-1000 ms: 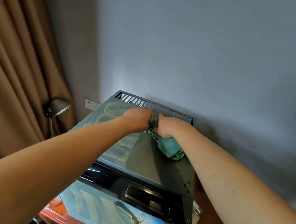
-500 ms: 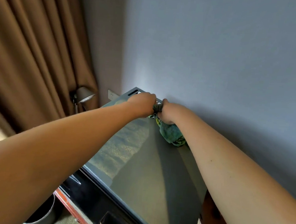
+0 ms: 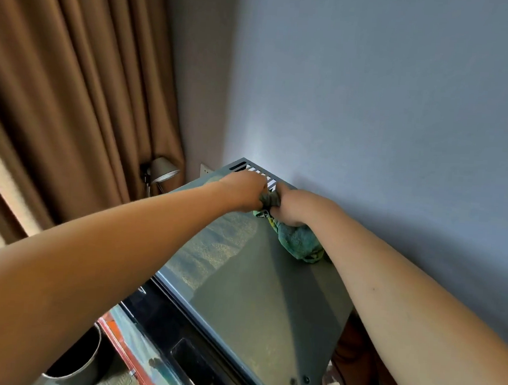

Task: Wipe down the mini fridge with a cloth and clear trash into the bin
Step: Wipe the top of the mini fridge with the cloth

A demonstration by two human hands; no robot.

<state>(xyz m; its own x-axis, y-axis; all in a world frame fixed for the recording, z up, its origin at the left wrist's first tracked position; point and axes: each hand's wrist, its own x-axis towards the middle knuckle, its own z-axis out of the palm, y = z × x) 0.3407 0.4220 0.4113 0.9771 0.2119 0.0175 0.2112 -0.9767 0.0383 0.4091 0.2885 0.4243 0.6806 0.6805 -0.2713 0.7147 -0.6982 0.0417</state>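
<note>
Grey wall [image 3: 387, 111] and brown curtain [image 3: 58, 88] back the head view. On the fridge [image 3: 269, 298] top, by its rear vents, left hand [image 3: 244, 190] and right hand [image 3: 291, 205] each grip the cloth [image 3: 296, 240], clenched round it; fingers are hidden. A bin [image 3: 75, 360] is cut off lower left. Since half a second ago the hands have stayed put while the view dipped slightly.

The fridge [image 3: 256, 306] has a flat grey top with a slotted vent along its back edge by the wall; damp wipe streaks show on its left part. Its front below is black. The cloth [image 3: 299, 240], teal with a patterned edge, lies bunched on the top near the back, one twisted end raised. A metal bin [image 3: 75, 360] stands at lower left.
</note>
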